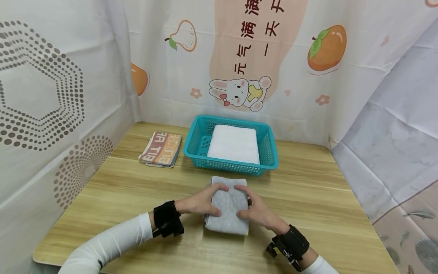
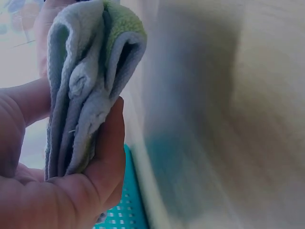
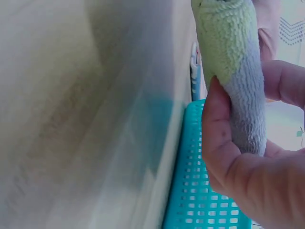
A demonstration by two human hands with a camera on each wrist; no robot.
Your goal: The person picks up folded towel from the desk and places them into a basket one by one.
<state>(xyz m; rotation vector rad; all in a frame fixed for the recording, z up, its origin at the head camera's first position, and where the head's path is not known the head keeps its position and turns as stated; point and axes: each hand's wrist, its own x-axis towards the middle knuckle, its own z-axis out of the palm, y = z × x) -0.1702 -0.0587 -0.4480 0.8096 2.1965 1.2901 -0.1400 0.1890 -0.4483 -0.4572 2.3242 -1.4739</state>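
A folded grey towel (image 1: 228,209) with pale green parts is held just in front of the basket, between my two hands. My left hand (image 1: 202,199) grips its left side, thumb on top and fingers beneath. On the opposite side my right hand (image 1: 261,209) holds it the same way. The left wrist view shows the layered open edges of the towel (image 2: 78,90) between thumb and fingers. In the right wrist view, the rounded fold of the towel (image 3: 238,71) lies between the fingers and thumb, lifted off the tabletop.
A teal plastic basket (image 1: 226,166) stands at the back of the wooden table (image 1: 308,198), with a folded white towel (image 1: 236,142) inside. Left of it lies a folded patterned cloth (image 1: 162,148) with printed letters. Printed curtains (image 1: 164,83) hang behind and at both sides.
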